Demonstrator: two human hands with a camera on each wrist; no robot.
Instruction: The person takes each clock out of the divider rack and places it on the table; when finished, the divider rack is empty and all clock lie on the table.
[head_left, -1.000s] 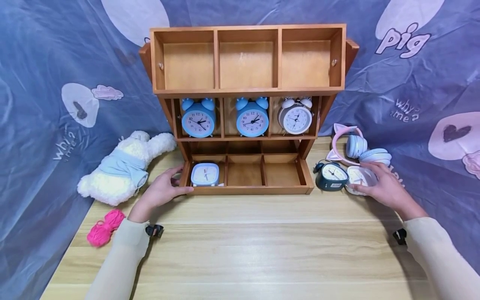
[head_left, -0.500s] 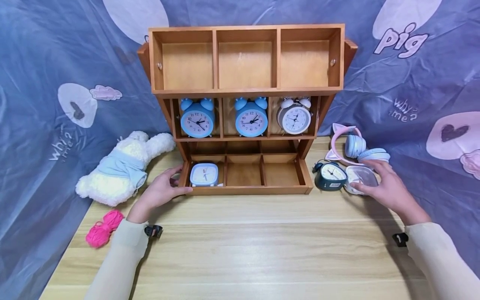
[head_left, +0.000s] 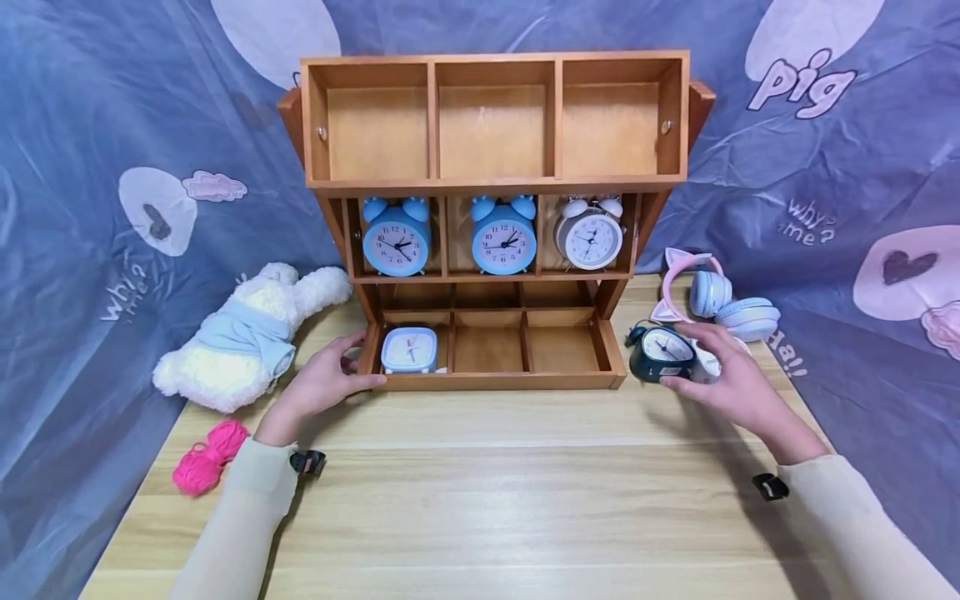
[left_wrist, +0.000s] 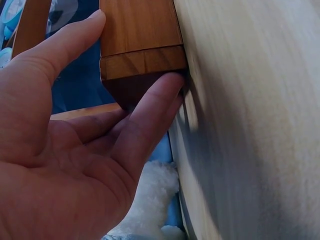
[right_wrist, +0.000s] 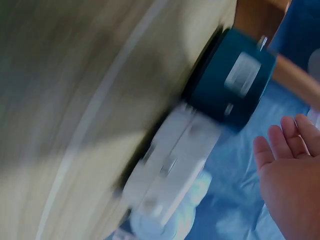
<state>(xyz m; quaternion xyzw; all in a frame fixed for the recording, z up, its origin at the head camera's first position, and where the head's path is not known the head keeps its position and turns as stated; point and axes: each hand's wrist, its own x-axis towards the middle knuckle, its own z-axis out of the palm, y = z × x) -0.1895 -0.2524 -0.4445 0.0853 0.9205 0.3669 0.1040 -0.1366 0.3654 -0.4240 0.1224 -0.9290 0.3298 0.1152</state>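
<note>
My left hand [head_left: 322,385] grips the lower left corner of a brown wooden shelf [head_left: 495,382], thumb at the front edge and fingers round the side. My right hand [head_left: 726,387] is beside a dark green alarm clock [head_left: 663,354] right of the shelf, fingers apart from it in the right wrist view. A white clock [right_wrist: 170,157] stands against the green one, mostly hidden by the right hand in the head view. A pale blue clock [head_left: 409,350] sits in the bottom row's left compartment. Two blue twin-bell clocks [head_left: 396,242] and a white one [head_left: 592,240] fill the middle row.
Pink cat-ear headphones [head_left: 678,279] with pale blue cups lie behind the clocks on the right. A white plush toy [head_left: 240,333] and pink yarn [head_left: 210,457] lie on the left. A blue-grey printed cloth [head_left: 67,292] hangs around the wooden table [head_left: 525,492].
My right hand has let go of the white clock and moved left to the dark green clock. My left hand stays on the shelf corner.
</note>
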